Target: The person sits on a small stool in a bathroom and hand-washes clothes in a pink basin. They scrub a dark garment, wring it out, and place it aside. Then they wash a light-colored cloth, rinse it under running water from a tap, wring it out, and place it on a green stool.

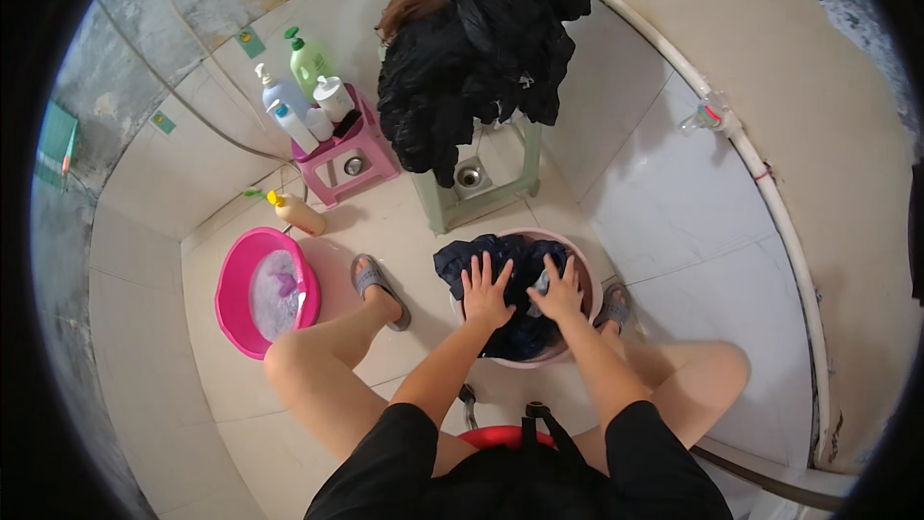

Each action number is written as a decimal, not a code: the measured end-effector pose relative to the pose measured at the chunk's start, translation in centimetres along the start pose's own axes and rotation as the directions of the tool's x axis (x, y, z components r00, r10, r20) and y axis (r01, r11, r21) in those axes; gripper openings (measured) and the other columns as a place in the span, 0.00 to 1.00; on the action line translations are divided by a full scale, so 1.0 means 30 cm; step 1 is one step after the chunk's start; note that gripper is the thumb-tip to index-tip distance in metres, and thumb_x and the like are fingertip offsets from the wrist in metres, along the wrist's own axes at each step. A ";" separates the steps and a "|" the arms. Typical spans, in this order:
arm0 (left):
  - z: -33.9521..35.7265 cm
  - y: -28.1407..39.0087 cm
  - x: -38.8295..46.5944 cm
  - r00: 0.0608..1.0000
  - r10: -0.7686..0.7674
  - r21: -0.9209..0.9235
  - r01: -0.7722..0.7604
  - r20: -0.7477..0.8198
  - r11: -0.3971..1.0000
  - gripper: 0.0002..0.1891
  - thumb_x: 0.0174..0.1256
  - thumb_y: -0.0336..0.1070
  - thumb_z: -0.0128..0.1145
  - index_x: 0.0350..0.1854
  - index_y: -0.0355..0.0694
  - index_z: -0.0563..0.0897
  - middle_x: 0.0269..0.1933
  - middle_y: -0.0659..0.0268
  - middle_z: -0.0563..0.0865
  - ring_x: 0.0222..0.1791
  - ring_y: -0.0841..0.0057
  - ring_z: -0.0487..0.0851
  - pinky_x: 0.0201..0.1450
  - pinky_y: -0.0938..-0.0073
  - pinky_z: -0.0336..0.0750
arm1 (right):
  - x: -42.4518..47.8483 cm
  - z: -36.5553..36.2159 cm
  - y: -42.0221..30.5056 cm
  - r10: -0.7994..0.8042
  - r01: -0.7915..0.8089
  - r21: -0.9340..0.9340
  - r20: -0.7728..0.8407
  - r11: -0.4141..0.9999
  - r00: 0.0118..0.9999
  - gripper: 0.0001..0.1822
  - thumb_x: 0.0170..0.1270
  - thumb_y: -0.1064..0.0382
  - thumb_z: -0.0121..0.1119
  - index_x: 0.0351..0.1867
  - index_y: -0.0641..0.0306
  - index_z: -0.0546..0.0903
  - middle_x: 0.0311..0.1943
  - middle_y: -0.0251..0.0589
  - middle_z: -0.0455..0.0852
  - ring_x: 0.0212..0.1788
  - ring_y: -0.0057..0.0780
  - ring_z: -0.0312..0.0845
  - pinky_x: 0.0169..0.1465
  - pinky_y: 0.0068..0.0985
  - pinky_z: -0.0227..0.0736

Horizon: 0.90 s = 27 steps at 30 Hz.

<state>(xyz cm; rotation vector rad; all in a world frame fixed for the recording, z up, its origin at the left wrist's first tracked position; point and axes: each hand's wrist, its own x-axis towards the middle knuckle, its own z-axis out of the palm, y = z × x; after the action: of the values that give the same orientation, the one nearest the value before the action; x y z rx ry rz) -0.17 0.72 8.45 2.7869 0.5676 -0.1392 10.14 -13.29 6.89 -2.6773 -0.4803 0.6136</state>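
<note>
A pale pink basin [593, 278] stands on the floor between my feet, heaped with dark wet-looking clothes [520, 325]. My left hand [487, 292] lies on the left part of the heap, palm down, fingers spread. On its right part rests my right hand [559, 292], fingers also apart, beside a light grey patch of cloth [541, 283]. Neither hand grasps anything that shows. A bright pink basin [229, 289] at the left holds foamy water [271, 307] with a purple thing in it. Whatever lies under the clothes is hidden.
Black garments [491, 50] are piled on a green stool [484, 213] ahead. A pink stool [354, 184] holds several pump bottles [310, 65]; a yellow-topped bottle [299, 214] stands on the floor. A pipe with a valve [711, 114] runs along the right wall.
</note>
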 end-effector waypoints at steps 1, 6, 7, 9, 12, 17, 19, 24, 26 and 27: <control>0.034 -0.010 0.020 0.994 -0.006 0.083 -0.003 0.110 0.997 0.55 0.42 0.59 0.71 0.76 0.63 0.52 0.77 0.52 0.48 0.76 0.49 0.43 0.73 0.44 0.41 | 0.010 0.050 -0.005 0.051 -0.049 -0.025 0.052 0.998 0.997 0.44 0.51 0.45 0.69 0.71 0.32 0.62 0.77 0.46 0.32 0.74 0.59 0.42 0.65 0.66 0.52; 0.179 -0.013 0.129 0.901 -0.018 0.245 -0.099 0.434 0.964 0.58 0.41 0.64 0.71 0.76 0.66 0.49 0.77 0.54 0.46 0.77 0.50 0.37 0.74 0.48 0.39 | 0.096 0.192 0.048 0.155 -0.117 -0.234 0.151 0.965 0.976 0.38 0.47 0.45 0.71 0.63 0.38 0.72 0.75 0.49 0.40 0.72 0.60 0.46 0.64 0.63 0.55; 0.222 -0.022 0.148 0.890 -0.020 0.238 -0.100 0.456 0.966 0.59 0.41 0.64 0.71 0.76 0.66 0.48 0.77 0.54 0.45 0.77 0.50 0.37 0.74 0.49 0.39 | 0.116 0.200 0.053 0.162 -0.117 -0.250 0.166 0.961 0.973 0.37 0.46 0.45 0.71 0.62 0.39 0.73 0.74 0.50 0.42 0.72 0.61 0.47 0.63 0.62 0.56; 0.309 -0.042 0.179 0.843 -0.046 0.091 -0.004 0.537 0.996 0.59 0.41 0.60 0.73 0.76 0.66 0.48 0.77 0.53 0.42 0.77 0.50 0.42 0.74 0.54 0.51 | 0.151 0.214 0.058 0.182 -0.122 -0.292 0.190 0.949 0.965 0.37 0.47 0.43 0.69 0.62 0.41 0.73 0.72 0.53 0.49 0.70 0.63 0.50 0.63 0.62 0.54; 0.386 -0.050 0.225 0.783 -0.047 -0.050 0.099 0.621 0.994 0.56 0.45 0.49 0.72 0.76 0.66 0.48 0.77 0.52 0.39 0.74 0.50 0.51 0.71 0.56 0.58 | 0.208 0.271 0.064 0.215 -0.158 -0.303 0.167 0.940 0.962 0.36 0.48 0.42 0.66 0.61 0.43 0.73 0.68 0.56 0.57 0.67 0.65 0.52 0.64 0.62 0.51; 0.559 -0.128 0.224 0.756 -0.041 -0.169 0.198 0.654 0.966 0.49 0.49 0.32 0.63 0.75 0.64 0.51 0.76 0.47 0.44 0.60 0.50 0.76 0.61 0.55 0.72 | 0.249 0.348 0.023 0.250 -0.196 -0.373 0.100 0.907 0.963 0.35 0.50 0.41 0.64 0.60 0.50 0.73 0.68 0.56 0.58 0.69 0.65 0.49 0.66 0.64 0.41; 0.569 -0.138 0.227 0.762 0.020 -0.246 0.184 0.648 0.952 0.47 0.50 0.30 0.61 0.74 0.62 0.53 0.75 0.45 0.49 0.53 0.49 0.81 0.56 0.55 0.75 | 0.263 0.375 0.046 0.242 -0.230 -0.280 0.006 0.932 0.970 0.36 0.50 0.42 0.64 0.62 0.50 0.73 0.68 0.56 0.59 0.70 0.65 0.47 0.67 0.65 0.40; 0.468 -0.095 0.206 0.847 0.010 -0.151 0.083 0.531 0.985 0.40 0.55 0.33 0.58 0.73 0.53 0.57 0.71 0.47 0.60 0.56 0.53 0.78 0.55 0.58 0.75 | 0.214 0.316 0.046 0.140 -0.139 -0.333 -0.021 0.933 0.990 0.38 0.47 0.47 0.68 0.62 0.50 0.72 0.67 0.58 0.60 0.68 0.63 0.53 0.66 0.62 0.45; 0.442 -0.064 0.124 0.977 0.070 -0.047 -0.062 0.203 0.997 0.36 0.59 0.33 0.54 0.73 0.51 0.58 0.69 0.50 0.66 0.60 0.55 0.74 0.57 0.59 0.73 | 0.174 0.289 0.084 0.029 -0.051 -0.204 -0.107 0.978 0.994 0.39 0.44 0.51 0.72 0.62 0.48 0.71 0.67 0.58 0.61 0.68 0.60 0.54 0.66 0.57 0.49; 0.421 -0.043 0.092 0.973 0.048 0.068 -0.065 0.225 0.996 0.36 0.59 0.34 0.55 0.72 0.49 0.59 0.69 0.51 0.64 0.60 0.55 0.74 0.57 0.61 0.73 | 0.144 0.266 0.101 -0.019 -0.003 -0.140 -0.159 0.990 0.987 0.41 0.42 0.53 0.73 0.63 0.48 0.70 0.66 0.58 0.61 0.68 0.59 0.54 0.67 0.54 0.51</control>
<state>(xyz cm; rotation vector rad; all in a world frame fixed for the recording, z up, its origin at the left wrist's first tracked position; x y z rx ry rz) 1.38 -0.94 -4.33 2.8043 0.4346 -0.4635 10.79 -12.20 -2.58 -2.8268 -0.5066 0.3702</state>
